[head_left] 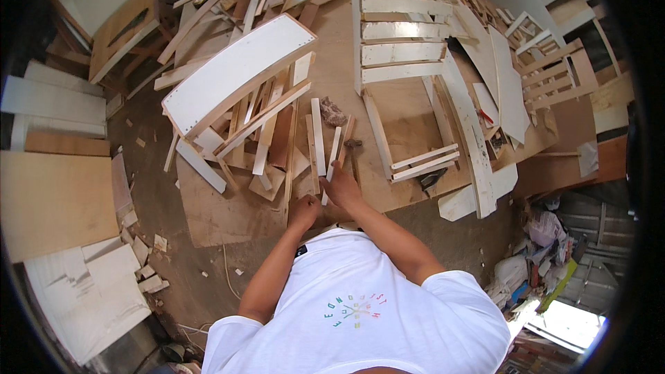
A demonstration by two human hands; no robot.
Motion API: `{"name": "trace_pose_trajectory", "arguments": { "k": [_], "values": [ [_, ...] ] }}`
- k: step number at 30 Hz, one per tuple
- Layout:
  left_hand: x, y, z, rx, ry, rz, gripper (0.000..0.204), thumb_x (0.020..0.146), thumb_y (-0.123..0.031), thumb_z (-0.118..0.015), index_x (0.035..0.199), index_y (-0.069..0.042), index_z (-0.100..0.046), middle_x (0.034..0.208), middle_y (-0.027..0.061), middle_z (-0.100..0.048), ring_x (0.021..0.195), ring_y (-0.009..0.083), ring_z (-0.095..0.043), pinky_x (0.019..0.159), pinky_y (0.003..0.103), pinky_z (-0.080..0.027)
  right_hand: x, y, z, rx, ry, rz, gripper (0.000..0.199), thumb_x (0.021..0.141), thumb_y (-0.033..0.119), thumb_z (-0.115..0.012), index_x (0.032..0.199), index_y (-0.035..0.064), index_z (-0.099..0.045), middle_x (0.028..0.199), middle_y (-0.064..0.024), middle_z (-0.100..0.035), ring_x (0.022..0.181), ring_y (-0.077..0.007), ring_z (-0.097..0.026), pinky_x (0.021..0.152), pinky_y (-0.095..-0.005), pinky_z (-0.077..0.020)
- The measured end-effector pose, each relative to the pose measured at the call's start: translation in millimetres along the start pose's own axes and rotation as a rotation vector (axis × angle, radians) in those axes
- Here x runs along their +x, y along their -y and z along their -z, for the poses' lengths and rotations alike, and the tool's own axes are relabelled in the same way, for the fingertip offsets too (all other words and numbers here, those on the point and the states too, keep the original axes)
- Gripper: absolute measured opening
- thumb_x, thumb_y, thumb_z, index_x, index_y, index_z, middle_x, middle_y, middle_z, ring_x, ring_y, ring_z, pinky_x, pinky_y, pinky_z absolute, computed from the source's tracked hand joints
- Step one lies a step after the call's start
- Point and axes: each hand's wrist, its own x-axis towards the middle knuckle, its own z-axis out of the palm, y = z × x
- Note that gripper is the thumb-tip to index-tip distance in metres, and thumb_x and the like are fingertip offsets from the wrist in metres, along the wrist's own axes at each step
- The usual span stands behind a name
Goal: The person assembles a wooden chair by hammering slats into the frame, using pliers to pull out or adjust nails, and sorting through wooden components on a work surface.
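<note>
My right hand (pixel 342 190) is closed around a narrow white wooden strip (pixel 334 145), close to the table's near edge. Just left of it and nearer my body, my left hand (pixel 305 212) is curled shut beside the strip's lower end; whatever its fingers hold is hidden. Two more strips, one white (pixel 318 135) and one bare wood (pixel 311 152), lie left of the held one. Beyond my right hand is what looks like a hammer (pixel 354 143), its handle pointing back toward me. A crumpled brown lump (pixel 333 112) sits farther off.
The brown worktable (pixel 208 225) carries a curved white panel (pixel 239 73) atop heaped wood pieces at left. A slatted white chair frame (pixel 405 73) lies at right, with a long white board (pixel 471 135) beside it. Offcuts (pixel 149 273) litter the floor at left.
</note>
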Motion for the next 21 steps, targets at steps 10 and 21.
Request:
{"name": "trace_pose_trajectory", "arguments": {
  "k": [10,21],
  "values": [
    [-33,-74,22,0.532,-0.117,-0.045,0.052,0.094,-0.050,-0.066,0.110,-0.001,-0.067,0.091,0.0227,-0.074,0.087,0.0422,-0.073,0.078,0.053,-0.056,-3,4,-1,0.223,-0.121,0.050,0.095,0.080,0.016,-0.075,0.157,0.0047,-0.021,0.096,-0.0295,-0.071,0.088,-0.0467,-0.071,0.080,-0.0534,-0.0574],
    [-29,-137,10,0.231,0.165,-0.296,0.034,0.103,-0.033,-0.058,0.115,-0.002,-0.067,0.083,0.0224,-0.069,0.082,0.0457,-0.067,0.072,0.054,-0.049,-31,-69,130,0.928,-0.480,0.179,0.070,0.096,0.016,-0.068,0.156,0.0049,-0.032,0.109,-0.0113,-0.064,0.077,-0.0208,-0.072,0.061,-0.0292,-0.0601]
  ]
}}
